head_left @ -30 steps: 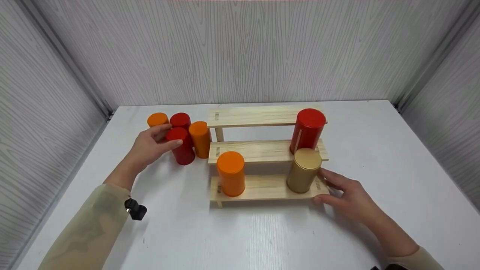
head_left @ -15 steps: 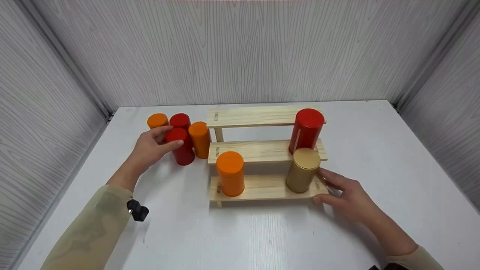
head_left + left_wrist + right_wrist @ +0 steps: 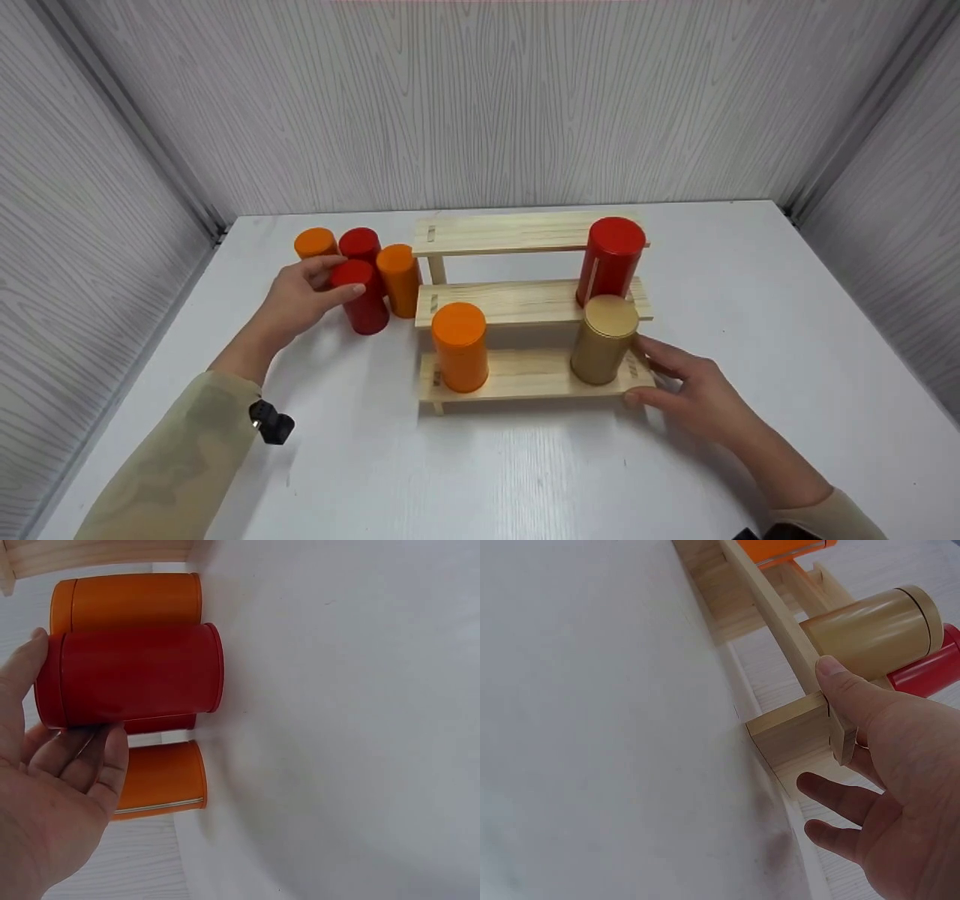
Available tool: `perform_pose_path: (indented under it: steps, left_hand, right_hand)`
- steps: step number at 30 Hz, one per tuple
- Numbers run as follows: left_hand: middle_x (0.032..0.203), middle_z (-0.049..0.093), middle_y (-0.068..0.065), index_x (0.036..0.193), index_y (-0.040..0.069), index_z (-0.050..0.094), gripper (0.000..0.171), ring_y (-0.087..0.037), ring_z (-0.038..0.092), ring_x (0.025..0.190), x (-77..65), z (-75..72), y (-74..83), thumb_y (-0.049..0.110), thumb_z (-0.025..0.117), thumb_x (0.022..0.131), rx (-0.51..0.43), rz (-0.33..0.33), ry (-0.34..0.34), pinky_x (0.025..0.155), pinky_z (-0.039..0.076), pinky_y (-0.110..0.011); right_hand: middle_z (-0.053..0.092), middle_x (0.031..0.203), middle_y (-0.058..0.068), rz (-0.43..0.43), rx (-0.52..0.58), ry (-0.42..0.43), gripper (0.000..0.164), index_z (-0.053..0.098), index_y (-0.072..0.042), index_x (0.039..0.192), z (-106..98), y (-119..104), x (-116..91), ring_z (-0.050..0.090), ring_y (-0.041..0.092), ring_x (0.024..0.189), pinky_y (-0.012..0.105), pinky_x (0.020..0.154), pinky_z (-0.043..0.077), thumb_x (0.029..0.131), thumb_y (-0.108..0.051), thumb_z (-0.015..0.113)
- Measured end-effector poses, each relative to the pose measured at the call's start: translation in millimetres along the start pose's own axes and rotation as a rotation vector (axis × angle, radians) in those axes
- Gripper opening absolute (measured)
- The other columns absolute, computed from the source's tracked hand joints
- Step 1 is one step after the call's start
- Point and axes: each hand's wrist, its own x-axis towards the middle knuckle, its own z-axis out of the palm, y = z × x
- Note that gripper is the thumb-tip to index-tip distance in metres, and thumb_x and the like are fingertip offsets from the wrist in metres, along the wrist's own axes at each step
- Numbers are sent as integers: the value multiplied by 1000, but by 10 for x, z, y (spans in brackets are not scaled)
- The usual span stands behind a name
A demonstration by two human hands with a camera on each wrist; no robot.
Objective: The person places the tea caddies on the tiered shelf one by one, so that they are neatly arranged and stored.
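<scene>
My left hand [image 3: 296, 300] pinches the top of a red canister [image 3: 142, 679], thumb on one side and fingers on the other. The canister stands upright in front of another red canister [image 3: 361, 241] and two orange ones, one to the left [image 3: 315, 241] and one to the right [image 3: 399, 281]. My right hand [image 3: 694, 390] grips the right end of the lowest board of a three-tier wooden shelf [image 3: 532, 375]. In the right wrist view its thumb lies on top, beside a gold canister [image 3: 877, 630], with fingers beneath the end.
On the lowest board an orange canister [image 3: 460, 349] stands at the left end, opposite the gold one. A larger red canister [image 3: 613, 262] stands on the middle board at the right. Grey wood-grain panels [image 3: 495, 105] enclose the white table [image 3: 480, 480].
The red canister under my left hand has shifted slightly toward me, away from the red one behind. My right hand keeps its grip on the shelf's end.
</scene>
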Motion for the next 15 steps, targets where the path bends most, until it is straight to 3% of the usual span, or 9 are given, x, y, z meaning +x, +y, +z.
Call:
perform_pose_path:
  steps: [15]
  left_hand:
    - [146, 63, -13, 156, 10, 50, 84, -32, 57, 136, -109, -178, 6, 54, 81, 91, 17, -14, -70, 113, 49, -51]
  right_hand:
    - [52, 158, 8, -19, -7, -6, 90, 49, -12, 160, 16, 17, 67, 56, 34, 141, 52, 108, 51, 85, -41, 90]
